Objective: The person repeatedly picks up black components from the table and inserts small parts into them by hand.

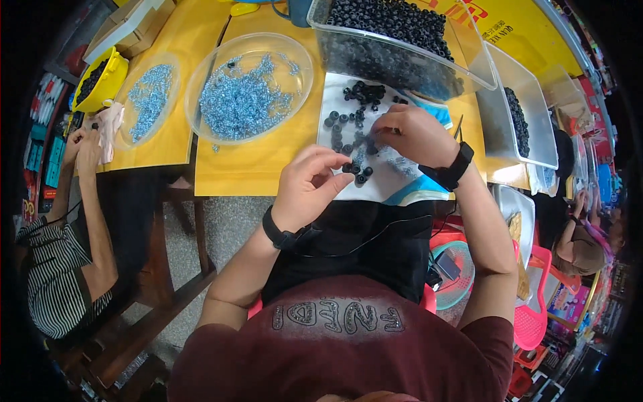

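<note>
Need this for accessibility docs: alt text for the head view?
A person's left hand has its fingertips at small black beads on a white sheet, and the right hand is among others. Beyond the sheet stands a clear bin of black beads; a round tray of blue pieces sits left on the yellow table.

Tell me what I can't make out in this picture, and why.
All in the head view:
Anything the right hand may hold: hidden by its own fingers.
The far end of the clear bin of black beads: cut off by the top edge.
The top of the blue mug: cut off there too.
What the co-worker's hands at far left are handling: too small.
</note>
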{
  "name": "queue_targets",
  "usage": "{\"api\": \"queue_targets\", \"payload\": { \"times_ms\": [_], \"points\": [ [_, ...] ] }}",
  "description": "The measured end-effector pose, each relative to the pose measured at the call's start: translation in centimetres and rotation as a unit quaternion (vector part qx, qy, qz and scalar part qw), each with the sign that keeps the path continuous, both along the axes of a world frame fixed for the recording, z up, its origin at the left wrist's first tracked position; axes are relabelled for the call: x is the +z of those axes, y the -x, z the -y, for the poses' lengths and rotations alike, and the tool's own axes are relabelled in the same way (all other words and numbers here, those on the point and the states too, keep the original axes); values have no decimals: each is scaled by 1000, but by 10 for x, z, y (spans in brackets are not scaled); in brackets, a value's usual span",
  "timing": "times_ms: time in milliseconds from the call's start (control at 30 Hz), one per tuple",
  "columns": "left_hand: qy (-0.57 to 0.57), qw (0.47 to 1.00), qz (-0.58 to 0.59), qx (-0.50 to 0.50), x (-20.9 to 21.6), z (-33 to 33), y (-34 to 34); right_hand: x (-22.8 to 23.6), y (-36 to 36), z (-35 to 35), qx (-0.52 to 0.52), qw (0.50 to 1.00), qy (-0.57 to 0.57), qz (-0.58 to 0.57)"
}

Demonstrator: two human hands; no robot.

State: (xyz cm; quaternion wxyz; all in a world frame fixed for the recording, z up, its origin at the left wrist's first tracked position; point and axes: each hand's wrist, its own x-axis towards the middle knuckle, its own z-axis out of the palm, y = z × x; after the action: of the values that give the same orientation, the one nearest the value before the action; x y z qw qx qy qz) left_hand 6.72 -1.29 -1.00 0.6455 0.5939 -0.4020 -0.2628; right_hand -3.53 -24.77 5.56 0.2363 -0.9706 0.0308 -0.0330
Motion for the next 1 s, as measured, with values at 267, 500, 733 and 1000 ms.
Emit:
{"api": "queue_targets", "payload": {
  "times_ms": [267,500,733,1000],
  "points": [
    [-16,999,39,-19,-2,-3,-4,5,12,6,-82,993,-34,77],
    [-11,999,48,-18,-3,-2,-3,0,22,-3,-46,998,-33,40],
    [-2,999,53,-3,-4,0,-2,1,16,0,-102,991,-9,82],
    [10,999,49,7,-4,-1,-2,3,30,3,-96,990,-26,96]
  ]
}}
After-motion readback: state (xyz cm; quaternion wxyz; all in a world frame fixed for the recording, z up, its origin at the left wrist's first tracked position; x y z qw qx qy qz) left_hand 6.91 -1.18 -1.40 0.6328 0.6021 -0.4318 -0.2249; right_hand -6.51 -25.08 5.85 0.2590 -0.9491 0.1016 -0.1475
